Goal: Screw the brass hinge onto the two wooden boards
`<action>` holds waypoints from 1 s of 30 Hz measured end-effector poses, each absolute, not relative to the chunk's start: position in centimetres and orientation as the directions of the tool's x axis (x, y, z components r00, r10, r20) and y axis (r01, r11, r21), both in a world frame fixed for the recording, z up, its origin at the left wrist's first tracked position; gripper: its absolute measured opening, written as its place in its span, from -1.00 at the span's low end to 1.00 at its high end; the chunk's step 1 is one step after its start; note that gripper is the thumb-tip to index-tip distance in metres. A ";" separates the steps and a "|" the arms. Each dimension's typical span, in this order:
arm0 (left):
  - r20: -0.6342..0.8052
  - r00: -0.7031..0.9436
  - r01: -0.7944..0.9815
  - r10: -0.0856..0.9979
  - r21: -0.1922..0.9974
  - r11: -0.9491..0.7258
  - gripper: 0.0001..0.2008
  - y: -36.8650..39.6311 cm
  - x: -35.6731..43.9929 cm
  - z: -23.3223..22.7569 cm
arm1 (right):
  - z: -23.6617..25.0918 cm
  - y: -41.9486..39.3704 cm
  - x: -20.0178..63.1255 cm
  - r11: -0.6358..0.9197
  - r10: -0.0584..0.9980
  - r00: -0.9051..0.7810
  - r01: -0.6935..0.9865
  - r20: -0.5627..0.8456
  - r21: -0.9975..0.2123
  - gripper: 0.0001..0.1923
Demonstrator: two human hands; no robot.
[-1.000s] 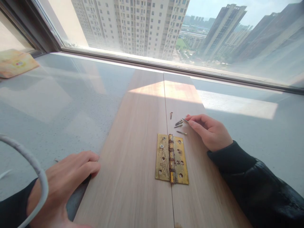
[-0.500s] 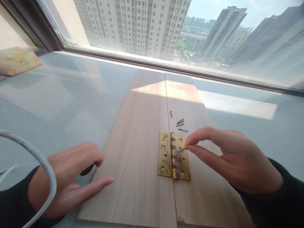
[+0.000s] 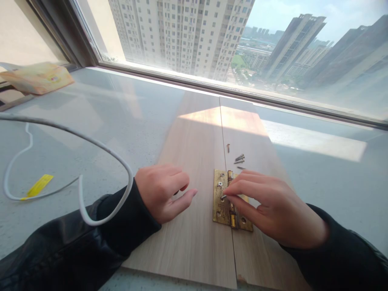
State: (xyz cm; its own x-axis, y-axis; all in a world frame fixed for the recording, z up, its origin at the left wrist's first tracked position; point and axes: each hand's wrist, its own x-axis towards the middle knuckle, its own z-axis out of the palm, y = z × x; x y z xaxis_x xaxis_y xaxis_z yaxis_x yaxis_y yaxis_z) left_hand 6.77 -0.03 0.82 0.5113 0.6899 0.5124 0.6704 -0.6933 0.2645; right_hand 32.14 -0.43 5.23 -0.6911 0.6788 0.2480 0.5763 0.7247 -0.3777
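Observation:
My right hand [image 3: 263,202] pinches a small screw [image 3: 223,197] between thumb and fingertips, over the left leaf of a worn brass hinge [image 3: 217,205]. The screw's tip is at a hole in that leaf; how deep it sits I cannot tell. Two screw heads show in the upper holes of the same leaf. My hand covers much of the right leaf. To the left, my left hand [image 3: 163,194] hovers with fingers curled and thumb apart. A bit of something dark shows between them, mostly hidden. Several loose screws [image 3: 239,158] lie above the hinge.
The hinge spans the seam between two pale wooden boards [image 3: 194,242] on a speckled white sill [image 3: 130,133]. A white cable [image 3: 103,141] with a yellow tag [image 3: 39,185] loops over my left forearm. A yellowish packet [image 3: 42,79] lies far left. A window frame [image 3: 169,79] runs behind.
My right hand has carried the screw left, from the hinge's right leaf to its left leaf. My left hand has moved right, nearer the hinge. The view has shifted slightly, showing more cable.

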 end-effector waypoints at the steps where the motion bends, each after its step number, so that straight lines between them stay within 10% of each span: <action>1: 0.507 0.513 0.671 0.693 0.267 -0.692 -0.73 0.0 6.7 0.7 | 5.2 -0.4 32.1 0.730 0.672 -0.699 0.568 0.245 -0.381 -0.83; 30: 0.439 0.514 0.669 0.737 0.332 -0.665 -0.74 0.0 6.7 0.6 | 4.6 -0.4 32.0 0.749 0.648 -0.701 0.516 0.298 -0.416 -0.89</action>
State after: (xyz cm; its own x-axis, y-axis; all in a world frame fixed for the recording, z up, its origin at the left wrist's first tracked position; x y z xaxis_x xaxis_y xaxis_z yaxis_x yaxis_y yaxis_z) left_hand 6.66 -0.03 0.59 0.5140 0.7368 0.4393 0.6695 -0.6647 0.3316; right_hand 31.99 -0.42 4.58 -0.7006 0.6485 0.2977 0.5162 0.7486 -0.4160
